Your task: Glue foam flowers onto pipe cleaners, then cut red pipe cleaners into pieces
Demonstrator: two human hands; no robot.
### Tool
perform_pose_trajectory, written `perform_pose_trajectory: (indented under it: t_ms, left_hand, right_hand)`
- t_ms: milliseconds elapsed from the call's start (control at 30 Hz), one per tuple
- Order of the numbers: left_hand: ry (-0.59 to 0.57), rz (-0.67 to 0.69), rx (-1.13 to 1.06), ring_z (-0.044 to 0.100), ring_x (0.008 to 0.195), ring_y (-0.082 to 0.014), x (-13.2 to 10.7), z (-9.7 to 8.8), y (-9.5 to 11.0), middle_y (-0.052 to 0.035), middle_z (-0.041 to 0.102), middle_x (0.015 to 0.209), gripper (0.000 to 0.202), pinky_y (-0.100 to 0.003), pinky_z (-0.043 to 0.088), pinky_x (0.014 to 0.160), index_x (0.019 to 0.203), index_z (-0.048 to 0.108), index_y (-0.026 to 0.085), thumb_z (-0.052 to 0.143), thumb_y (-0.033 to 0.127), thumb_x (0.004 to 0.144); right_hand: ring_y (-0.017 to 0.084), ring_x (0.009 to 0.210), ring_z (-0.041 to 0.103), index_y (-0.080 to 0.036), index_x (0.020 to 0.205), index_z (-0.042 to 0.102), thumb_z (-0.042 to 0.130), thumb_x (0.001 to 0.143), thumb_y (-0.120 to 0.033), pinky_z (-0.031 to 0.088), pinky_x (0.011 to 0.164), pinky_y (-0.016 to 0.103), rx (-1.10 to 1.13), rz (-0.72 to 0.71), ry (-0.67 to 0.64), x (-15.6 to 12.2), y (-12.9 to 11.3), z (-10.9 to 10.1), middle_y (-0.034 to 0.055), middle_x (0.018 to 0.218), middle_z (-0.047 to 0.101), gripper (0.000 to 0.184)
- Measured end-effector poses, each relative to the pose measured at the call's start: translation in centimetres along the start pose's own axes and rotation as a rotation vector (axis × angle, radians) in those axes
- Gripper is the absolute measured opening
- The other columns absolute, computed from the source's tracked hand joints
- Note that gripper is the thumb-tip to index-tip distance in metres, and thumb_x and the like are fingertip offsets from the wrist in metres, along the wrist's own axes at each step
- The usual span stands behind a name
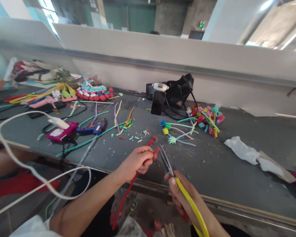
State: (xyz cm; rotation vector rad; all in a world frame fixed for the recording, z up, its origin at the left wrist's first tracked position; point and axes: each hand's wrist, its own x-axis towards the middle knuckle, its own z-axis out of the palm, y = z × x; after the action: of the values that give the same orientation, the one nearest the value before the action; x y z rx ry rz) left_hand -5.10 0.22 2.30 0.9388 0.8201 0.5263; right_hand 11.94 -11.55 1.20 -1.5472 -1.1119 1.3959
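My left hand [139, 160] pinches a red pipe cleaner [125, 197] near its upper end. A short tip pokes out beyond my fingers, and the long tail hangs below the table edge. In my right hand [179, 191] are scissors [166, 162] with yellow handles, their blades slightly parted and pointing up at the red tip without visibly touching it. Just past my left fingers lie short red cut pieces [151, 142]. Beyond the blades rest several pipe-cleaner flowers on stems, among them a yellow one [165, 131] and a pale green one [172, 140].
A blue glue gun [92, 129] and a magenta power block [61, 132] with a white cable [22, 157] sit on the left. Behind stand a phone [158, 102] and a black bag [181, 92]. A flower bundle [207, 118] and crumpled white plastic [241, 149] lie right.
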Motion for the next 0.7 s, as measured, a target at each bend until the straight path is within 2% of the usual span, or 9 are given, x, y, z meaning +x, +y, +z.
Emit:
perform_pose_trajectory:
  t_ms: [100, 267, 433, 600, 700]
  left_hand:
    - [-0.04, -0.03, 0.014, 0.016, 0.035, -0.0023, -0.1, 0.3, 0.0, 0.0109, 0.036, 0.047, 0.012, -0.018, 0.01, 0.036, 0.082, 0.053, 0.018, 0.058, 0.029, 0.079]
    - [-0.102, -0.061, 0.044, 0.018, 0.034, -0.0028, -0.2, 0.5, -0.2, 0.0099, 0.041, 0.046, 0.018, -0.018, 0.011, 0.034, 0.081, 0.051, 0.018, 0.06, 0.034, 0.081]
    - [-0.132, -0.08, 0.098, 0.016, 0.033, -0.003, -0.3, 0.5, -0.3, 0.0101, 0.041, 0.044, 0.015, -0.018, 0.011, 0.032, 0.082, 0.052, 0.018, 0.058, 0.032, 0.081]
    - [-0.123, -0.087, 0.134, 0.015, 0.032, -0.0033, -0.3, 0.4, -0.5, 0.0106, 0.04, 0.043, 0.014, -0.018, 0.01, 0.032, 0.082, 0.052, 0.019, 0.057, 0.032, 0.081]
    - [-0.124, -0.089, 0.141, 0.016, 0.033, -0.0033, -0.2, 0.4, -0.6, 0.0106, 0.04, 0.043, 0.017, -0.017, 0.012, 0.032, 0.082, 0.052, 0.019, 0.058, 0.035, 0.081]
  right_hand:
    - [0.009, 0.047, 0.037, -0.023, 0.094, 0.057, 0.053, 0.079, -0.075, 0.032, 0.041, 0.02, -0.037, -0.016, -0.041, 0.1, 0.3, -0.1, -0.0059, 0.056, 0.04, 0.054]
    - [0.009, 0.047, 0.034, -0.024, 0.099, 0.058, 0.05, 0.084, -0.071, 0.032, 0.043, 0.02, -0.095, -0.024, -0.108, 0.1, 0.5, -0.2, -0.0067, 0.057, 0.038, 0.05]
    - [0.01, 0.053, 0.039, -0.022, 0.095, 0.057, 0.05, 0.086, -0.067, 0.034, 0.047, 0.021, -0.132, -0.069, -0.074, 0.3, 0.7, 0.0, -0.0046, 0.063, 0.043, 0.047]
    - [0.012, 0.066, 0.046, -0.02, 0.091, 0.056, 0.046, 0.089, -0.065, 0.04, 0.058, 0.022, -0.214, -0.159, -0.055, 0.8, 1.3, 0.2, -0.0008, 0.075, 0.05, 0.046]
    - [0.012, 0.064, 0.045, -0.02, 0.09, 0.056, 0.046, 0.088, -0.066, 0.04, 0.058, 0.022, -0.198, -0.162, -0.051, 0.9, 1.6, 0.2, -0.0021, 0.072, 0.048, 0.048]
